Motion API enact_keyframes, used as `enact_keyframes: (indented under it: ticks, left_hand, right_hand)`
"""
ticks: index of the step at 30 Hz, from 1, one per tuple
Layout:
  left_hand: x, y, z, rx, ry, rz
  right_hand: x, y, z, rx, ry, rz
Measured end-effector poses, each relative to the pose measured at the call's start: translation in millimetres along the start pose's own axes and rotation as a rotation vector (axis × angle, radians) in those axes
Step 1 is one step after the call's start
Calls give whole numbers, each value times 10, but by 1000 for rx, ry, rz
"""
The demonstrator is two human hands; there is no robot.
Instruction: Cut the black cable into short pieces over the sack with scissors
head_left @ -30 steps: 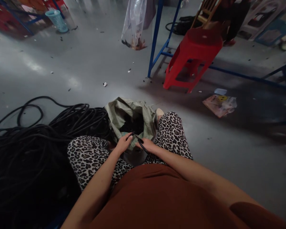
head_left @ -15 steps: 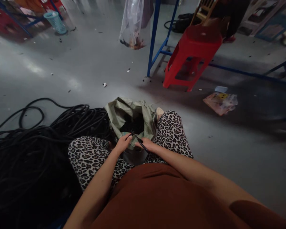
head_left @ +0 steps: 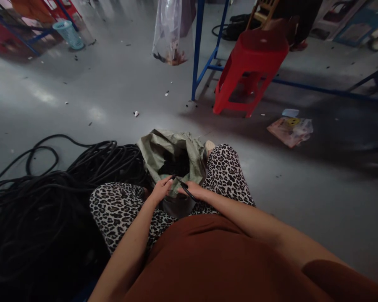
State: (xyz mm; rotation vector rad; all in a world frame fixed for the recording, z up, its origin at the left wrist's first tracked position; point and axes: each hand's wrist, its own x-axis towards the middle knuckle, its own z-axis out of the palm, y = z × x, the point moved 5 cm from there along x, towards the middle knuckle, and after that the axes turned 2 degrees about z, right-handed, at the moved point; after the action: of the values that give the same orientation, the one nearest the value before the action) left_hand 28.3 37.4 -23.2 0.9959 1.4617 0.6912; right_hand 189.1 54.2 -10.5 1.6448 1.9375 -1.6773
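Between my knees stands a greenish woven sack (head_left: 197, 157), its mouth rolled open and dark bits (head_left: 174, 164) inside. Over its near rim my right hand (head_left: 195, 191) grips black-handled scissors (head_left: 186, 189), blades pointing toward my left fingers. My left hand (head_left: 161, 188) is pinched on a small black piece (head_left: 172, 178) at the blade tips; its exact kind is too small to make out. A large tangle of black rubber-like tubing (head_left: 91, 163) lies on the floor to my left.
A red plastic stool (head_left: 255, 63) stands ahead by a blue metal frame (head_left: 198, 54). A clear plastic bag (head_left: 173, 37) hangs beside it. A light-blue basket (head_left: 69, 34) and a printed plastic bag (head_left: 291, 131) are on the floor. Another person's foot (head_left: 298, 45) shows behind the stool.
The view has shifted slightly, so the stool and bags appear a little further left. Both hands keep nearly the same pose over the sack.
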Motion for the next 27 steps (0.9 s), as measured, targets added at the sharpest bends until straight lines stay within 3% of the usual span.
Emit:
enact_keyframes:
  ticks: [16, 27]
  left_hand:
    - [-8, 10, 45, 120, -102, 9]
    - [8, -41, 53, 91, -93, 6]
  right_hand:
    - [-61, -11, -17, -83, -37, 69]
    - [-62, -4, -14, -208, 20, 99]
